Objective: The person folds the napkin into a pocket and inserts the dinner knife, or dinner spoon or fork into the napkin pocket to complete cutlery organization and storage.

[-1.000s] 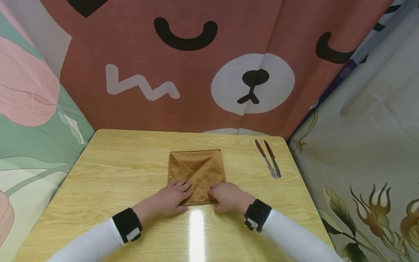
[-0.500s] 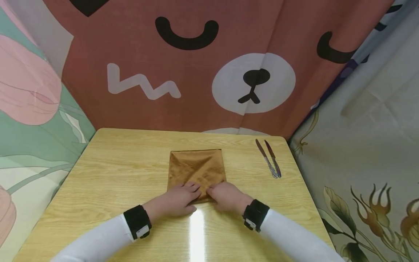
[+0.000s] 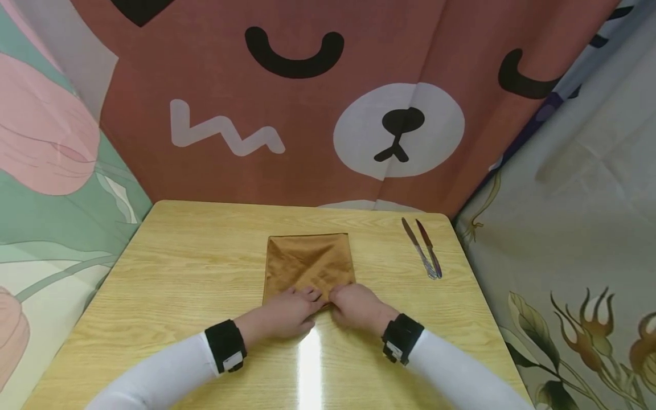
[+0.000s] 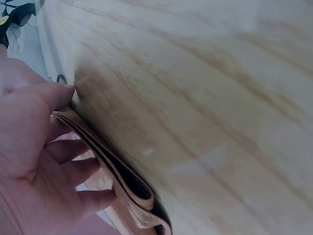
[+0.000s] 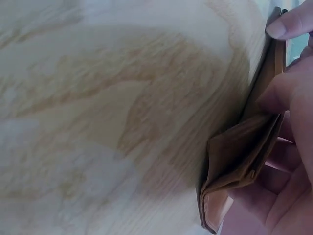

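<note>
A brown satin-like cloth napkin (image 3: 307, 259), folded into a square of several layers, lies on the wooden table. My left hand (image 3: 289, 313) rests on its front edge, fingers lying over the top and the thumb along the table side. Beside it, my right hand (image 3: 359, 304) pinches the front edge near the right corner. In the right wrist view the napkin's layers (image 5: 234, 156) gape apart below the right thumb. The left wrist view shows the folded edge (image 4: 122, 171) running under the left fingers (image 4: 95, 198). The two hands almost meet over the front edge.
Two table knives (image 3: 420, 247) lie side by side at the back right of the wooden table (image 3: 195, 256). A bear-print curtain (image 3: 230, 176) hangs behind the table. Patterned cloths hang at the left (image 3: 56, 228) and right (image 3: 553, 228).
My left hand has slid to the right along the napkin's front edge, closer to the right hand. The right hand keeps its place at the edge. The knives have not moved.
</note>
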{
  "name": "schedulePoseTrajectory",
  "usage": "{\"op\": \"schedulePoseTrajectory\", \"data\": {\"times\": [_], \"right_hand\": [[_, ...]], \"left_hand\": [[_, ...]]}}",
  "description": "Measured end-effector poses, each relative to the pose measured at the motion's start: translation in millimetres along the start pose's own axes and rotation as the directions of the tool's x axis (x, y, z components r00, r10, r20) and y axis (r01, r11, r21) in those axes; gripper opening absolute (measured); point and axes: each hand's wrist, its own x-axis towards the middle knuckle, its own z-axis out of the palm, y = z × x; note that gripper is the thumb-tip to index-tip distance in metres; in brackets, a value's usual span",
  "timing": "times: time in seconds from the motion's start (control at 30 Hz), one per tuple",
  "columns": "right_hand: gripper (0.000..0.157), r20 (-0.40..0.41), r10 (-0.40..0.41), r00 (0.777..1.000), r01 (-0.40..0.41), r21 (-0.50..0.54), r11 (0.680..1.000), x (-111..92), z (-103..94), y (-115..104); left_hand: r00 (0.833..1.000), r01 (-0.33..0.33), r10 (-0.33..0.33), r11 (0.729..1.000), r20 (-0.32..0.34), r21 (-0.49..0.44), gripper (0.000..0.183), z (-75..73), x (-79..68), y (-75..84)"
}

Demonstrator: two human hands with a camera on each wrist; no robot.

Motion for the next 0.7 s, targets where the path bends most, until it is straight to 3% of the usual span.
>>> {"op": "schedulePoseTrajectory", "data": {"times": [0.23,0.47,0.7], "right_hand": [[0.007,-0.083,-0.005,0.997,0.006,0.01,1.0,0.0,2.8,-3.2],[0.004,-0.047,0.018,0.999,-0.017,0.02,1.0,-2.3,0.0,-3.7],[0.009,-0.028,0.007,1.0,-0.006,0.043,0.999,-8.6,0.5,2.1]], "left_hand": [[0.999,0.037,-0.037,0.999,-0.012,-0.006,0.049,-0.2,6.0,4.2],[0.999,0.023,-0.023,0.999,-0.034,0.025,0.046,-0.7,1.7,3.3],[0.999,0.029,-0.024,0.995,-0.048,0.1,0.047,4.1,-12.4,-10.0]]}}
